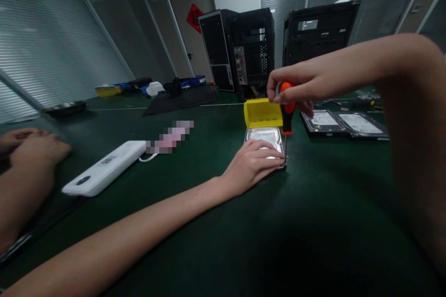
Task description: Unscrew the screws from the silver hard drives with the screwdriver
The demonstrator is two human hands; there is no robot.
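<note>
A silver hard drive (262, 135) lies on the green table in the middle, just in front of an open yellow case (264, 113). My left hand (253, 163) rests over the drive's near part, its fingers wrapped over the surface and reaching the right edge. Above and to the right, my right hand (296, 84) grips the handle of an orange and black screwdriver (287, 110). The screwdriver stands upright, and its thin shaft points down to the drive's near right corner beside my left fingertips. The exact tip contact is too small to tell.
Two more hard drives (360, 124) lie at the right. Computer cases (258, 51) stand behind. A white power bank (106, 169) with a cable lies left, near another person's hands (42, 148). A black mat (181, 101) and a dark tray (66, 108) sit farther back.
</note>
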